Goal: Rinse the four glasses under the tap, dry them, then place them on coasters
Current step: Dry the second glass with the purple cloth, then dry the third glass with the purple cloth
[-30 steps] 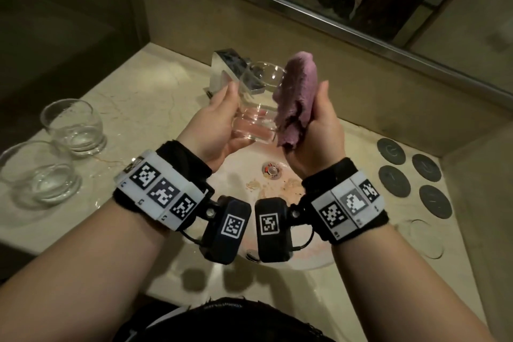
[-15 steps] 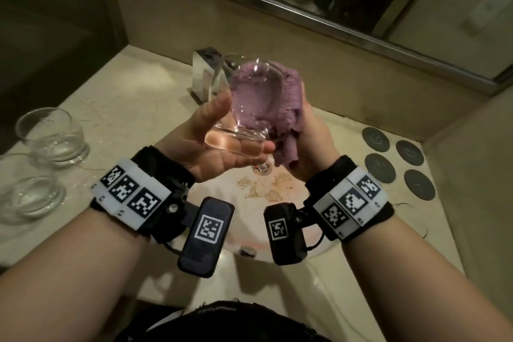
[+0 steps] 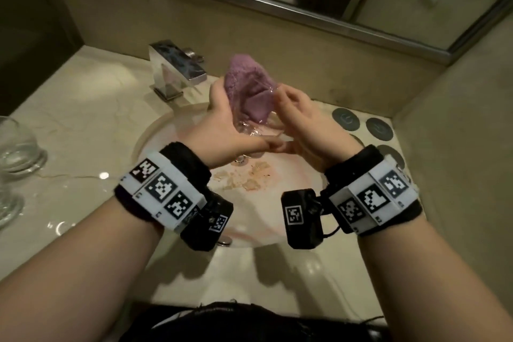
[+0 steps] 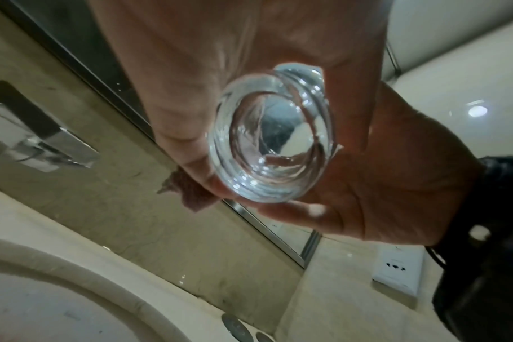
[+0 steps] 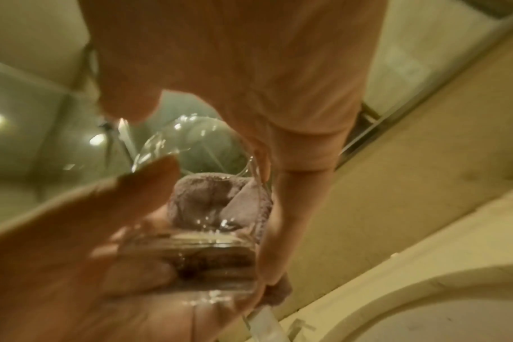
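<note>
Over the sink, my left hand (image 3: 222, 122) grips a clear glass (image 3: 254, 119) by its side, tilted with its mouth away from me. A purple cloth (image 3: 245, 83) is stuffed into the bowl and spills over the rim. My right hand (image 3: 298, 119) curls round the glass's right side and presses the cloth against it. In the left wrist view the thick glass base (image 4: 273, 141) faces the camera between both hands. The right wrist view shows the cloth (image 5: 217, 201) inside the glass. Two more glasses (image 3: 16, 144) (image 3: 5, 203) stand on the left counter. Dark round coasters (image 3: 345, 119) (image 3: 379, 128) lie at the right.
A square chrome tap (image 3: 176, 69) stands behind the round sink (image 3: 155, 130), just left of my hands. The left counter is wet. A mirror runs along the back wall, and a side wall closes in beyond the coasters.
The cloth, held beside the glass a second ago, now sits inside its bowl. Both hands have dropped lower over the sink, and the glass has turned.
</note>
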Available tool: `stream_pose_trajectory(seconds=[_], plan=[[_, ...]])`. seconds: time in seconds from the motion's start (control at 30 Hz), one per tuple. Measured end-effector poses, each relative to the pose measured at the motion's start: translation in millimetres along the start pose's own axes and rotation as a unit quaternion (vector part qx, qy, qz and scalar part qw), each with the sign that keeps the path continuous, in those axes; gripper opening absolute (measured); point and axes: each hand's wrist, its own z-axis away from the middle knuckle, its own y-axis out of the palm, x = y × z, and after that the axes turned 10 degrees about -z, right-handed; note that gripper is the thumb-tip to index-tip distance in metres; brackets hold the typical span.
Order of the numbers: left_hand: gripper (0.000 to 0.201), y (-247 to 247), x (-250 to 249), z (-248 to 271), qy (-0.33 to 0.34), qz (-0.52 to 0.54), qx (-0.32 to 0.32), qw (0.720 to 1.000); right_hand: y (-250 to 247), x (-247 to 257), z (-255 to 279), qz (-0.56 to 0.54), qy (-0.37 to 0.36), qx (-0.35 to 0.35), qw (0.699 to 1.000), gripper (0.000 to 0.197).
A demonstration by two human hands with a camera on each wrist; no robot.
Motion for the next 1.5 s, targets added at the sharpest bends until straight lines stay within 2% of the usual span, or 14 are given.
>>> stream_pose_trajectory(seconds=[0.17, 0.3, 0.37, 0.43, 0.57, 0.67, 0.83, 1.03, 1.5], plan=[[0.129, 51, -3, -9, 0.033, -0.039, 0.053, 0.997, -54, -1, 30, -0.087, -0.003, -0.029, 0.996, 0.076], [0.127, 98, -20, -16, 0.043, -0.018, 0.105, 0.993, -104, -14, 55, -0.062, -0.03, -0.091, 0.994, 0.081], [0.123, 118, -25, -22, 0.027, 0.033, 0.096, 0.994, -132, -18, 72, -0.025, -0.058, -0.153, 0.986, 0.088], [0.107, 134, -25, -26, 0.004, 0.094, 0.046, 0.994, -164, -24, 90, 0.011, -0.076, -0.229, 0.97, 0.084], [0.05, 163, -23, -29, -0.036, 0.131, -0.045, 0.99, -219, -47, 110, 0.1, -0.08, -0.364, 0.923, 0.085], [0.039, 180, -25, -27, -0.06, 0.107, -0.062, 0.991, -245, -69, 112, 0.136, -0.05, -0.405, 0.903, 0.083], [0.031, 200, -25, -24, -0.067, 0.088, -0.072, 0.991, -268, -113, 104, 0.136, 0.015, -0.376, 0.916, 0.083], [0.025, 213, -24, -20, -0.074, 0.078, -0.093, 0.99, -279, -148, 96, 0.148, 0.055, -0.33, 0.931, 0.088], [0.032, 209, -24, -3, -0.075, 0.077, -0.103, 0.989, -279, -149, 93, 0.17, 0.091, -0.296, 0.936, 0.095]])
